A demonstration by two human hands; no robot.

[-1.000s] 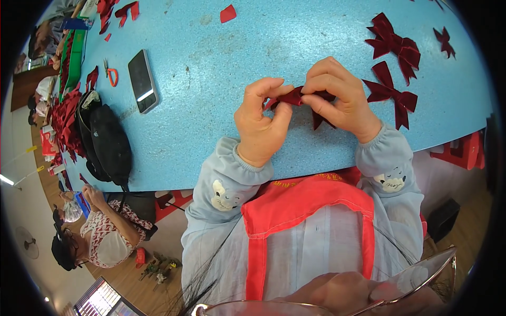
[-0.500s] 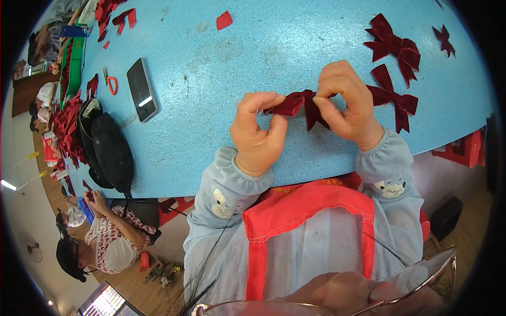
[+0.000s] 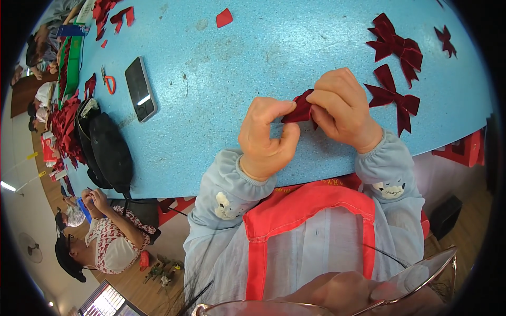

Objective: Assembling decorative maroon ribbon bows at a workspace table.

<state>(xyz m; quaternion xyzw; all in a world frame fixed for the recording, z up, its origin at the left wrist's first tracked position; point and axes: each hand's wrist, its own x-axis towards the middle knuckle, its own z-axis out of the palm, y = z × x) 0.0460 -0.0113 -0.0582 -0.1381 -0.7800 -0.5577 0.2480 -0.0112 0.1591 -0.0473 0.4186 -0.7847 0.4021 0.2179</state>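
Note:
Between my two hands, above the blue table, is a dark red velvet bow [image 3: 301,109]. My left hand [image 3: 266,134] pinches its left edge between curled fingers and thumb. My right hand [image 3: 342,108] is closed over its right side, hiding much of it, including the knot. Just right of my right hand, a finished-looking velvet bow [image 3: 395,99] lies flat. Behind that, more bows [image 3: 394,45] lie partly overlapping, and a smaller bow [image 3: 446,40] sits at the far right.
At left lie a black phone [image 3: 140,89], orange-handled snips [image 3: 108,83], a black pouch [image 3: 108,145] and heaped red velvet pieces [image 3: 67,129]. A red scrap [image 3: 224,19] lies at the back. Beyond the left edge a person [image 3: 108,231] sits with hands at the table.
My right hand has closed further over the bow, covering its knot and tail. My left hand has shifted slightly right and nearer to me, so the two hands are closer together.

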